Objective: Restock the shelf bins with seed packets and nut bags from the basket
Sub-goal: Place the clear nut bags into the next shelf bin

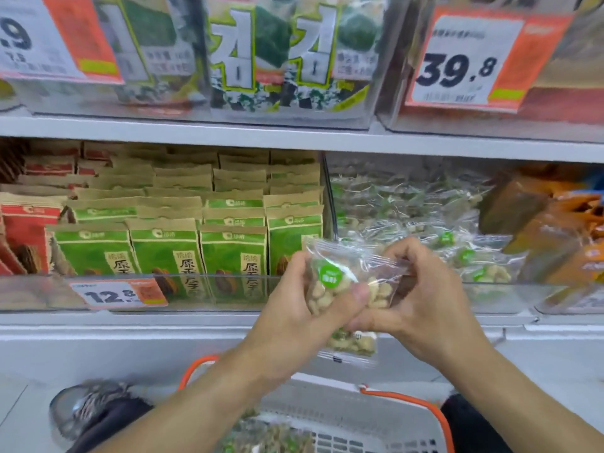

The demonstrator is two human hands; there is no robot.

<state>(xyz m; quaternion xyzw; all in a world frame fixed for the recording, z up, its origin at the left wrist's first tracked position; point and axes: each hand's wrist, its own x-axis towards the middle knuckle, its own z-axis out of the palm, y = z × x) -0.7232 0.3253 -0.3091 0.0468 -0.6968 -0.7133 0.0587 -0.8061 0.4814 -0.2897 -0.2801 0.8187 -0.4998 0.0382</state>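
Note:
Both hands hold clear nut bags in front of the shelf's lower bins. My left hand grips a bag of pale nuts with a round green sticker, thumb across its front. My right hand pinches the bag's right side, and a second nut bag hangs below the two hands. Behind them, the right bin is piled with the same clear nut bags. The left bin holds rows of upright green seed packets. The white basket with orange handles sits below, with more bags inside.
Red packets fill the far left of the bin, orange bags the far right. A clear front lip with a 12.8 price tag runs along the bins. The shelf above carries green seaweed packs and a 39.8 tag. My shoe is at lower left.

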